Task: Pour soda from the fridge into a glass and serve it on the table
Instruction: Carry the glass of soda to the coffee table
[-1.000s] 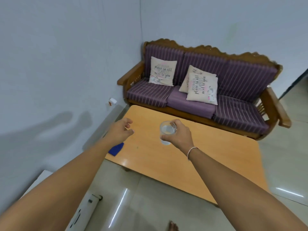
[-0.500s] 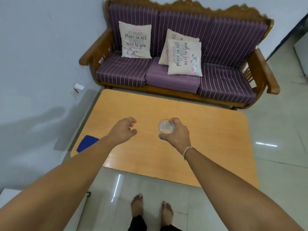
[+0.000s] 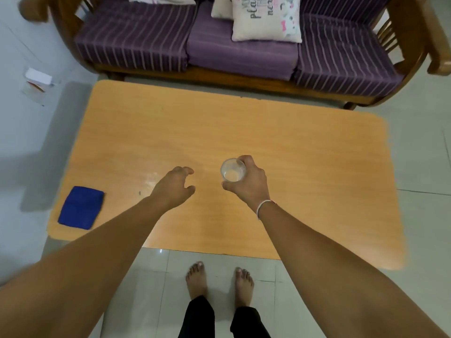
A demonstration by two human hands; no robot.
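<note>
My right hand (image 3: pixel 247 182) grips a small clear glass (image 3: pixel 232 172) with pale liquid in it, held upright over the middle of the low orange wooden table (image 3: pixel 305 167). Whether the glass touches the tabletop cannot be told. My left hand (image 3: pixel 176 185) hovers over the table to the left of the glass, fingers loosely curled, holding nothing. No soda bottle is in view.
A folded blue cloth (image 3: pixel 81 207) lies on the table's near left corner. A wooden sofa with purple striped cushions (image 3: pixel 219 50) and printed pillows (image 3: pixel 266 18) stands behind the table. A wall runs along the left. My bare feet (image 3: pixel 219 281) stand on the tiled floor at the table's near edge.
I have walked up to the table and the view has tilted downward. Both hands now reach over the tabletop, the right still holding the glass.
</note>
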